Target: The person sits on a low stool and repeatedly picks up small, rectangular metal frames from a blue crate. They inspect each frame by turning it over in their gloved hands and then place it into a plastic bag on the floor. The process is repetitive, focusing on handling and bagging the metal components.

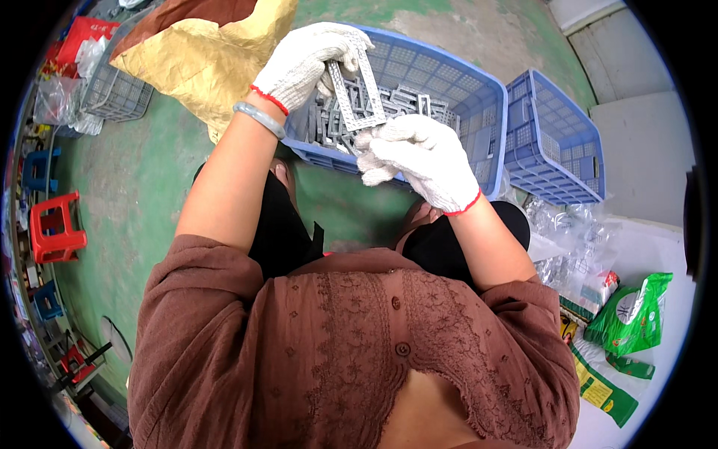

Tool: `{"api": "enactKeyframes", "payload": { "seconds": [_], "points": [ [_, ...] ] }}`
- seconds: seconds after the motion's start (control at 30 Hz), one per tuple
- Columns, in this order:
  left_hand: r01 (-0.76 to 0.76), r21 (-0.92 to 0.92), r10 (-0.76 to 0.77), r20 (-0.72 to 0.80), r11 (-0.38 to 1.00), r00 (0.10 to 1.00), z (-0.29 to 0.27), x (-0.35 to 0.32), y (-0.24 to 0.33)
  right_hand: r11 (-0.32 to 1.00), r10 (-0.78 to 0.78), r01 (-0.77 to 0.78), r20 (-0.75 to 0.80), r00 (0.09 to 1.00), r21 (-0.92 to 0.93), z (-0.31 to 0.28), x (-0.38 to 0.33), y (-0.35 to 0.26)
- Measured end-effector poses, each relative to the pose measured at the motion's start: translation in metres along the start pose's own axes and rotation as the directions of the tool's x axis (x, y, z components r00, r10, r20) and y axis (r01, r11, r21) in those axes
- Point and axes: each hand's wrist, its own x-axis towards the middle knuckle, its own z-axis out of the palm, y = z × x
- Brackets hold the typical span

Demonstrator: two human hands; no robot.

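- My left hand (308, 61) grips the top of a grey plastic frame (357, 88).
- My right hand (417, 159) pinches its lower edge.
- Blue basket (479, 90) of frames underneath.

A grey plastic frame (357, 88), rectangular with an open middle and small holes along its bars, stood nearly upright and slightly tilted above the blue crate (479, 93). Its top edge sat in the fingers of the gloved left hand (307, 63); its lower corner met the gloved right hand (419, 157), which seemed to pinch it, though the glove hid the contact. More grey frames (404, 105) of the same kind lay heaped and crisscrossed inside the crate, just behind and below the held one.
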Motion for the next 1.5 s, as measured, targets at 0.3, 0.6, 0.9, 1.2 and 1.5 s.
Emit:
{"api": "enactKeyframes", "payload": {
  "seconds": [0.3,0.6,0.9,1.2,1.5],
  "points": [
    [0.0,-0.013,0.0,0.007,1.0,1.0,-0.0008,0.001,-0.0031,1.0,0.001,-0.001,0.006,1.0,-0.015,0.0008,-0.0008,-0.0007],
    [0.055,-0.007,-0.055,-0.008,0.998,0.998,0.0017,-0.0005,0.0034,1.0,0.0,0.0,0.015,1.0,-0.014,0.0011,-0.0017,-0.001],
    [0.013,-0.033,-0.012,0.011,0.999,1.0,-0.0005,0.0011,-0.0005,1.0,-0.001,0.002,0.019,1.0,-0.02,0.0018,-0.0012,-0.0022],
    [0.04,-0.017,-0.04,-0.004,0.999,0.999,0.0027,-0.0003,0.0026,1.0,0.004,-0.003,0.018,1.0,-0.028,0.0015,-0.0029,-0.0033],
    [0.023,0.037,-0.022,-0.004,0.999,1.0,0.0018,-0.0013,0.0043,1.0,0.006,-0.006,0.012,1.0,-0.008,0.0027,-0.0039,-0.0038]
  ]
}}
